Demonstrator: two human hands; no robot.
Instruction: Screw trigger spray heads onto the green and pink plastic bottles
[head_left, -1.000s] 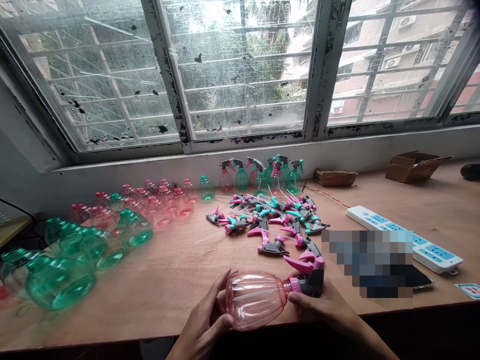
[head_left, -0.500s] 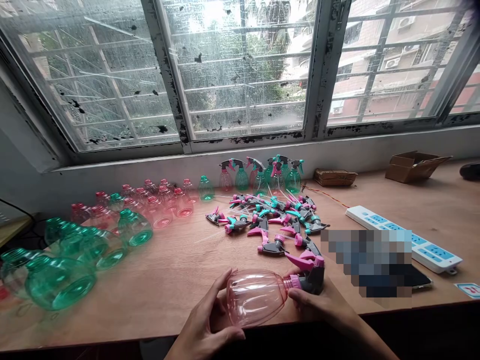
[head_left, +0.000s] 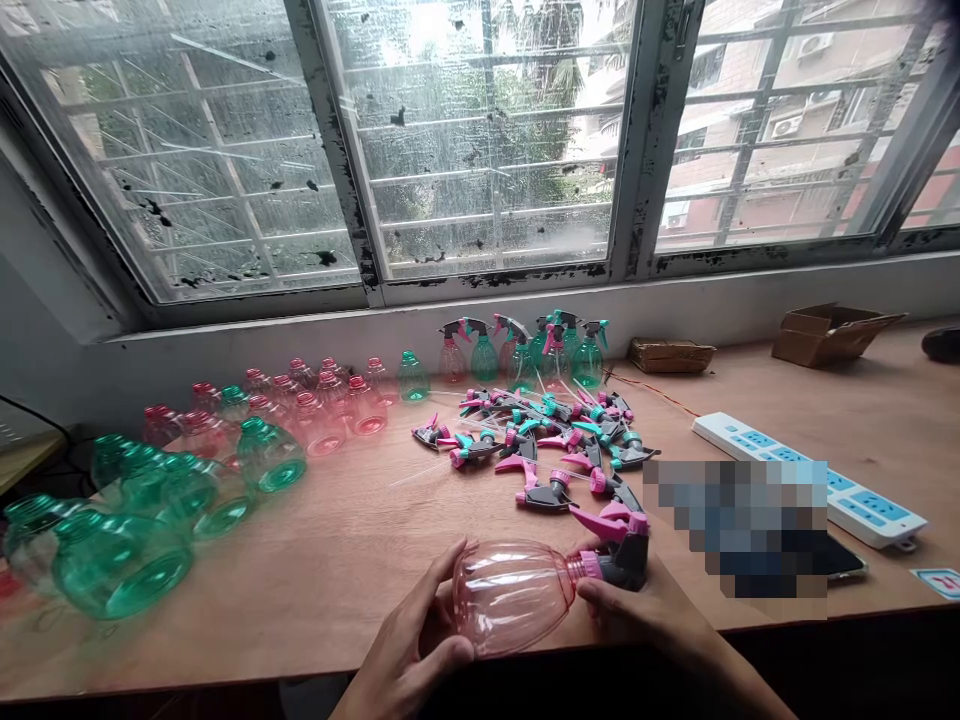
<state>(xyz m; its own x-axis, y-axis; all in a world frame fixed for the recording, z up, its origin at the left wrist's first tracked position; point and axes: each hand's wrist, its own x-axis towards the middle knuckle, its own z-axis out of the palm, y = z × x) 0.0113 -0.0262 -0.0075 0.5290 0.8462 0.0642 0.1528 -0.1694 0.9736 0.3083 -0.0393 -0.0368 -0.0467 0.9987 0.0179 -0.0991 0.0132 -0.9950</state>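
A clear pink spray bottle (head_left: 514,597) lies on its side over the table's front edge, its base to the left. My left hand (head_left: 424,630) cups that base, thumb at the lower side and fingers behind. At the neck, my right hand (head_left: 630,605) grips near the pink collar, thumb on its lower side; its other fingers are mostly hidden. A grey and pink trigger sprayer (head_left: 628,555) sits on the neck, its pink trigger pointing up and left. Just beyond lie loose trigger sprayers (head_left: 551,492) in a pile, with thin clear tubes.
Green bottles (head_left: 124,565) and pink bottles (head_left: 319,425) without sprayers stand on the left. Several bottles with sprayers (head_left: 484,352) line the wall below the window. To the right are a white power strip (head_left: 810,480), a phone (head_left: 840,558) partly blurred, and an open cardboard box (head_left: 825,335).
My left thumb has shifted slightly left along the bottle's base. The bottle and my right hand look nearly unmoved.
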